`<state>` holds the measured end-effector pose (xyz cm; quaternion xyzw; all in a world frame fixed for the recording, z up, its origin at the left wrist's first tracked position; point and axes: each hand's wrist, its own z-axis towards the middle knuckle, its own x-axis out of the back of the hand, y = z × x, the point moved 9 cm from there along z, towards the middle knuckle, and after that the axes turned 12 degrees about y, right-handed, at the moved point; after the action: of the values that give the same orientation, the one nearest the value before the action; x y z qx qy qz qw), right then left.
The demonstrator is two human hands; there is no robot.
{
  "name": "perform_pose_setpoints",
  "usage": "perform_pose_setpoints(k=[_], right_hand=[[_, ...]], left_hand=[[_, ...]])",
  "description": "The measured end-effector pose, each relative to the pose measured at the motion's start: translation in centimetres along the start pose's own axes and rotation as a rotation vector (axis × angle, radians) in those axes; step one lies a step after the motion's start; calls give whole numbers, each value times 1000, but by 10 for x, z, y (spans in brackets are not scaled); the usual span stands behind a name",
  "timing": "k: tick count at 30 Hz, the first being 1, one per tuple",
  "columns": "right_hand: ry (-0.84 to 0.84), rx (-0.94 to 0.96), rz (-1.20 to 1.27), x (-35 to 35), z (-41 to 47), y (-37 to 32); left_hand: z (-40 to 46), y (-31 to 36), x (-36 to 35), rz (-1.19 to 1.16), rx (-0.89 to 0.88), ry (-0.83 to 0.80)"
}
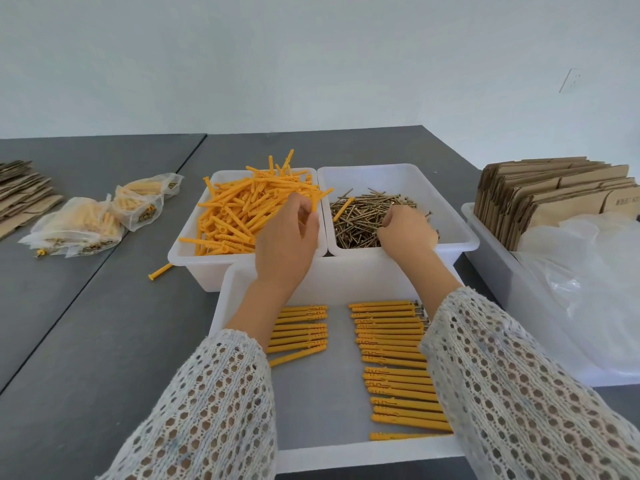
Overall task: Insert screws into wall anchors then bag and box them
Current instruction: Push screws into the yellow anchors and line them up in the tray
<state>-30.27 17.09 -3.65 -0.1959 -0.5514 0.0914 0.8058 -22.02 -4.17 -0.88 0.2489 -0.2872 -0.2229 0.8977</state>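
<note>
A white bin (pixel 187 252) at centre left is heaped with loose yellow wall anchors (pixel 235 213). Beside it on the right, a second white bin (pixel 460 233) holds brass screws (pixel 360 216). My left hand (pixel 287 237) is over the anchor bin's right edge and pinches one yellow anchor (pixel 317 200). My right hand (pixel 405 230) reaches into the screw pile with fingers curled; whether it holds a screw is hidden. In front, a shallow white tray (pixel 221 306) carries two rows of assembled anchors (pixel 391 341), partly covered by my knit sleeves.
Filled clear bags (pixel 79 220) of anchors lie on the grey table at left, with flat cardboard (pixel 20 192) behind them. One stray anchor (pixel 160 271) lies beside the anchor bin. At right, a white bin (pixel 491 268) holds folded cardboard boxes (pixel 554 192) and clear plastic bags (pixel 588 282).
</note>
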Motion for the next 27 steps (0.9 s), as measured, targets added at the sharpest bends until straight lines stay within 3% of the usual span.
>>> perform_pose_setpoints(k=[5, 9, 13, 18, 27], right_hand=[[-103, -58, -80, -7, 2, 4], [41, -23, 8, 1, 3, 0], [229, 7, 369, 23, -2, -5], [248, -173, 885, 30, 1, 6], [200, -82, 762, 24, 1, -1]], left_hand=[[1, -6, 2, -44, 63, 19], [1, -5, 1, -37, 42, 3], [0, -4, -2, 2, 19, -18], [1, -4, -2, 34, 9, -33], [0, -1, -7, 89, -38, -78]])
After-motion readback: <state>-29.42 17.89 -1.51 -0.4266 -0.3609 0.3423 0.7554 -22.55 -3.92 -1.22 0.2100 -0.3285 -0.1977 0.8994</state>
